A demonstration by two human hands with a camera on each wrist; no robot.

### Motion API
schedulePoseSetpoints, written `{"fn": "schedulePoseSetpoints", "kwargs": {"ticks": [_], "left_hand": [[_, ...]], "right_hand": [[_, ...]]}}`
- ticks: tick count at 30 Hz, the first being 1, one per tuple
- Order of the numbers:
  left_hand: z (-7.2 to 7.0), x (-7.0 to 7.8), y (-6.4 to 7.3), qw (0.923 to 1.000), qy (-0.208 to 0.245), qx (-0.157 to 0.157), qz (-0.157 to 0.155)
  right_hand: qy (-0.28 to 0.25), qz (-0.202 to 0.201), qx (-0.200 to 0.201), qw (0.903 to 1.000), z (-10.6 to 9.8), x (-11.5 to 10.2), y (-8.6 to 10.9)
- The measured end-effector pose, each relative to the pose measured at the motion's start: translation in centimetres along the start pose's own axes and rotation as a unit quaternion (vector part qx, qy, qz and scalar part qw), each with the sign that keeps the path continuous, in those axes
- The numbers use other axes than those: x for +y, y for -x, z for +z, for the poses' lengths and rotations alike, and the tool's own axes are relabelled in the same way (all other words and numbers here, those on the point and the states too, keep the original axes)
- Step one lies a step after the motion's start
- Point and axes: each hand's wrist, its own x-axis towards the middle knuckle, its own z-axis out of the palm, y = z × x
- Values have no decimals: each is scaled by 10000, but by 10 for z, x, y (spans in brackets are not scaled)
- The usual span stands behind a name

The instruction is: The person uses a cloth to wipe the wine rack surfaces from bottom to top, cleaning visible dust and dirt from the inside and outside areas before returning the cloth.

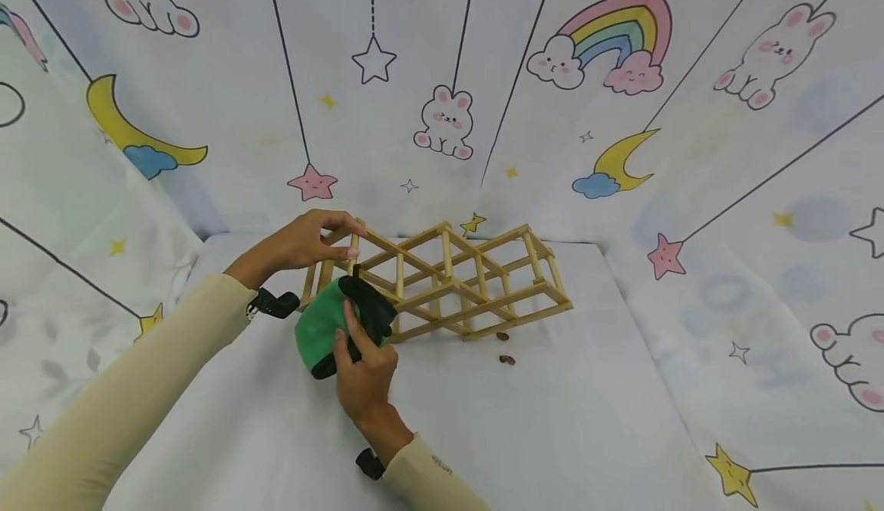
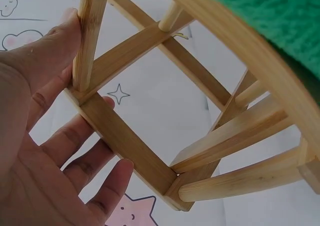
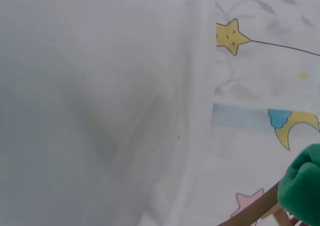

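1. Far left on my feed: a pale sleeve (image 1: 148,384) runs up to the left hand (image 1: 297,244), with a black wrist mount (image 1: 276,304) just below that hand.
2. Left hand is gripping the wooden rack (image 1: 446,256) by an end post, thumb on one side, fingers round the other. The rack stretches off to that hand's right, a lattice of slats and dowels.
3. Below the left hand, up against the rack's near side, is the green-and-black cloth (image 1: 318,331) (fuzzy stuff, judging by my left wrist cam).
4. Right hand (image 1: 366,380) has hold of that cloth, index finger stretched over the black part and thumb beside it.
5. Right of the right hand, near the rack: small brown bits (image 1: 507,360) on the white table (image 1: 552,419).
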Motion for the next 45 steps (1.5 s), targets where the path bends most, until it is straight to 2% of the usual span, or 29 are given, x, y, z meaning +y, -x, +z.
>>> {"fn": "schedulePoseSetpoints", "kwargs": {"ticks": [1, 2, 4, 6, 7, 9, 12, 13, 14, 16, 19, 21, 24, 25, 26, 28, 31, 32, 33, 34, 35, 38, 40, 41, 42, 44, 45], "left_hand": [[0, -1, 0, 10000, -29, -10, -21], [-1, -1, 0, 10000, -28, -11, -35], [-1, -2, 0, 9999, -18, 2, -102], [0, -2, 1, 9999, -17, -2, -125], [1, -2, 1, 9999, -10, -13, -116], [2, -2, 0, 10000, -2, -17, -66], [2, -2, 0, 10000, -20, -8, 27], [2, -1, 0, 10000, -40, 16, 24], [2, -2, 0, 10000, -43, 34, 20], [1, -2, 1, 10000, -55, 53, -30], [0, -2, 2, 9999, -49, 20, -93], [0, -2, 2, 9999, -45, 2, -93], [-1, -1, 0, 10000, -41, 16, -38], [-1, 0, -1, 10000, -43, 26, -12], [-1, 1, -1, 10000, -47, 45, -1], [-1, 3, -2, 10000, -33, 37, 12], [-2, 5, -2, 10000, -36, -2, -14], [-2, 6, -2, 10000, -36, -13, -26], [-3, 6, -2, 10000, -50, -14, -21], [-3, 6, -2, 10000, -52, -13, -14], [-3, 7, -2, 10000, -58, -9, 0], [-4, 6, -2, 10000, -55, 10, 38], [-4, 4, -2, 10000, -30, 20, 23], [-4, 4, -2, 10000, -38, 28, 11], [-4, 3, -1, 10000, -43, 32, -6], [-3, 1, -2, 10000, -20, 17, -40], [-3, 0, -2, 10000, -20, 6, -50]], "right_hand": [[15, 95, -51, 9999, 1, 0, -1], [52, 250, -274, 9993, 2, 0, 0], [198, 495, -953, 9940, 5, 0, 4], [280, 554, -1475, 9871, 7, -1, 11], [285, 474, -1560, 9862, 7, -1, 13], [348, 265, -1259, 9911, 7, -2, 16], [480, 45, -319, 9983, 6, -3, 14], [513, 33, -181, 9985, 7, -2, 12], [559, 23, -207, 9982, 8, -2, 10], [642, 145, -798, 9946, 10, 0, 9], [757, 249, -1892, 9787, 12, 2, 16], [803, 140, -2225, 9715, 12, 2, 22], [927, -247, -2012, 9748, 12, 6, 26], [1001, -271, -1911, 9761, 12, 8, 25], [1095, -126, -1870, 9762, 12, 10, 24], [1285, 469, -1937, 9715, 9, 14, 22], [1437, 1626, -2188, 9513, 1, 17, 19], [1420, 1884, -2253, 9453, -2, 16, 19], [1361, 1953, -2266, 9444, -4, 16, 19], [1332, 1826, -2256, 9476, -6, 15, 19], [1254, 1556, -2188, 9551, -7, 14, 18], [1027, 288, -1812, 9776, -6, 11, 18], [1090, -325, -1586, 9808, -3, 12, 18], [1130, -362, -1527, 9811, -1, 12, 18], [1220, -228, -1527, 9804, 0, 13, 18], [1370, 514, -1649, 9754, 0, 15, 19], [1482, 935, -1762, 9686, -1, 15, 20]]}}
